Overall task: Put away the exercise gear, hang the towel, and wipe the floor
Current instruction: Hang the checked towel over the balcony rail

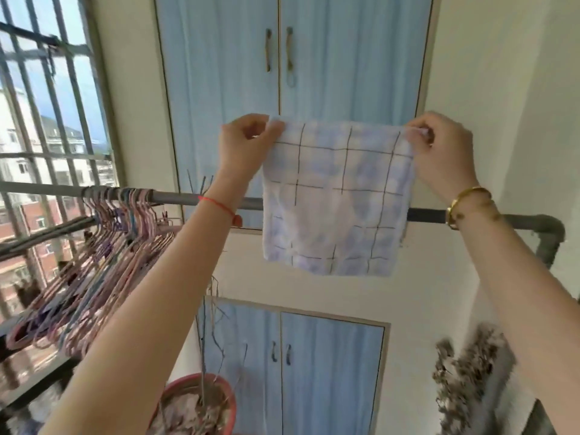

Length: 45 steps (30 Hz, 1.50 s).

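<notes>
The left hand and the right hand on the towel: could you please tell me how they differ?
The left hand pinches the upper left corner of the towel; the right hand pinches its upper right corner. The left wrist wears a thin red string; the right wrist wears a gold bangle. Both hands hold the towel spread in front of the rail.
</notes>
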Each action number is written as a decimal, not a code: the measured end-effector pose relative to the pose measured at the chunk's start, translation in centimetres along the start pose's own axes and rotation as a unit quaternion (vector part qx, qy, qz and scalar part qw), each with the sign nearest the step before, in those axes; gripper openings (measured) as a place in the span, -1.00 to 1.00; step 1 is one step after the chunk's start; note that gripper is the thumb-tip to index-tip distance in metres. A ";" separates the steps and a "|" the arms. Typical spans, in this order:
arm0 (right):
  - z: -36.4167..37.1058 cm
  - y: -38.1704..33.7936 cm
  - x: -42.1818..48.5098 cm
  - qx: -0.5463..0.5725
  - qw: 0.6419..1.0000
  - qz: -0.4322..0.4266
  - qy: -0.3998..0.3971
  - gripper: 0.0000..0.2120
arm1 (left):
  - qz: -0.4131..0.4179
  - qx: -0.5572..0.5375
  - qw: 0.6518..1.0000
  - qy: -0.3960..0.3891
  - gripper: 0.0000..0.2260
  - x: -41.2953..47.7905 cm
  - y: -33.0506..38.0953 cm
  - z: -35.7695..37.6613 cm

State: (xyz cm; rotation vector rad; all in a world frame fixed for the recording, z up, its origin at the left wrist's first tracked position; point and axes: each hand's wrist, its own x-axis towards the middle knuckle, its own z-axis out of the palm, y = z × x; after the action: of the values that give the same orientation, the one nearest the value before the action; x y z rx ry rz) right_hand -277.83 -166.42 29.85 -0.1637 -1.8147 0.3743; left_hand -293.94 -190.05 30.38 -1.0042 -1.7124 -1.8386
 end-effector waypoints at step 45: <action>4.7 7.8 -15.1 0.279 0.857 0.431 -0.028 -0.70 | -0.198 -0.079 0.966 -0.145 -0.83 -7.9 -15.4 2.3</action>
State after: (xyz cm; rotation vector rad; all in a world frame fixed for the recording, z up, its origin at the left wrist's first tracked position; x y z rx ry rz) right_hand -278.86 -164.50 12.36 -0.5617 -1.5201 1.5310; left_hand -299.71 -186.90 14.18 -1.0995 -2.0886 -2.1952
